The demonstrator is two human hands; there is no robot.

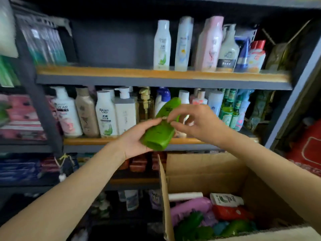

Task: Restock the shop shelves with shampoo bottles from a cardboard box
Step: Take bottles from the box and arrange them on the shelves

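While your left hand (pixel 137 139) grips the green bottle (pixel 160 126) by its lower body, fingers wrapped under and thumb on top, the bottle tilts up and to the right in front of the middle shelf (pixel 104 141). Your right hand (pixel 196 122) sits at the bottle's mid section, thumb and forefinger pinched narrow on a small pale spot on its face, other fingers curled loose. Bottle's flat end points down toward you, the other end up at the shelf stock.

Below right, the box (pixel 205 173) is open, flap (pixel 164 197) standing up on its left side. Inside, lying jumbled: a purple bottle (pixel 189 208), a white tube (pixel 185 196), a white carton (pixel 225 200), a red pack (pixel 231 213), and more green bottles (pixel 191 225) along the near edge.

Middle shelf behind your hands is packed upright: white bottle (pixel 66 113) at the left, beige bottle (pixel 86 113) beside it, white pump bottles, a clear pump bottle (pixel 145 105), small green glass bottles (pixel 229 108) at the right.

Top shelf (pixel 104 71) has its left half bare; on the right half, two white bottles, a pink bottle (pixel 209 44), a grey pump bottle (pixel 227 49), a blue tube and a red-capped bottle stand in a row.

Labels too blurred to read mostly.
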